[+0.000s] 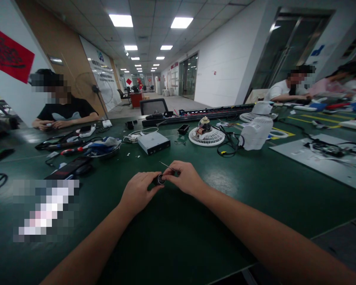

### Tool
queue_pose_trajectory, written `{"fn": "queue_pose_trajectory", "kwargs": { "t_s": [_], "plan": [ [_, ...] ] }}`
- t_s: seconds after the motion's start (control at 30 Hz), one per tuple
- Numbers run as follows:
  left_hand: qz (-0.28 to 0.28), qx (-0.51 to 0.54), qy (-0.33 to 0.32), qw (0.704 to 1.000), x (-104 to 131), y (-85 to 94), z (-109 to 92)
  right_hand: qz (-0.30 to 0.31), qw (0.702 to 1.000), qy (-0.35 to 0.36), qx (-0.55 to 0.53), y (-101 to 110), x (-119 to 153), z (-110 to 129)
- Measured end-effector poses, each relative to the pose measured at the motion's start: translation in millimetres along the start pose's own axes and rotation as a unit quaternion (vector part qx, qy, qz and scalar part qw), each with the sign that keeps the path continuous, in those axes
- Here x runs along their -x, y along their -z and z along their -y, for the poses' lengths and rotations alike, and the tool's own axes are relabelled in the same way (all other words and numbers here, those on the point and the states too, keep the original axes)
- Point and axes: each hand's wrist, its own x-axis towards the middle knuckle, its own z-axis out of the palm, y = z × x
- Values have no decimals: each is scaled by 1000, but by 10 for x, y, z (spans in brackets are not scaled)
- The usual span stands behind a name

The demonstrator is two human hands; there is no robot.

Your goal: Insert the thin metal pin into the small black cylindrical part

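Between the fingertips of my left hand is a small dark round part, its ringed end turned toward my right hand. My right hand is closed around a thin metal tool that sticks out up and to the left. The right fingertips meet the edge of the round part. Both hands are held over the green table, near its middle. What exactly the round part is cannot be made out.
Beyond my hands are a silver disc drive, a white fan grille with a motor, black cables and a white housing. A metal panel lies right. Phones and tools lie left. People sit at both sides.
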Motion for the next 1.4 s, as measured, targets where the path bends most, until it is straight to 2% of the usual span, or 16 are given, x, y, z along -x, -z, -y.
{"fn": "queue_pose_trajectory", "kwargs": {
  "t_s": [0.23, 0.5, 0.63, 0.8, 0.87, 0.97, 1.03, 1.1, 1.23, 1.4],
  "plan": [
    [0, 15, -60, 998, -2, 36, 15, 87, 992, -92, -19, -71, 35, -27],
    [-16, 26, -76, 997, 8, 31, 77, 81, 992, -96, 12, -44, 2, -33],
    [-15, 31, -35, 999, 15, 34, 53, 68, 993, -101, 13, -91, 28, 14],
    [-16, -6, 81, 997, -13, -5, 19, 55, 990, -124, 22, -64, 2, -9],
    [-19, -19, 124, 992, -20, -17, 41, 48, 992, -101, 55, 5, -23, -57],
    [-28, -21, 172, 984, -13, -16, 100, 71, 991, -25, 110, 121, -52, -128],
    [-28, -15, 179, 983, -4, -4, 127, 99, 987, 33, 125, 168, -59, -151],
    [-23, -10, 157, 987, -2, 11, 124, 118, 980, 71, 144, 181, -55, -151],
    [-13, -16, 103, 994, -13, 27, 63, 101, 974, 65, 194, 159, -32, -107],
    [-17, -16, 87, 996, -13, 17, 33, 110, 976, 51, 181, 154, -18, -47]
  ]
}}
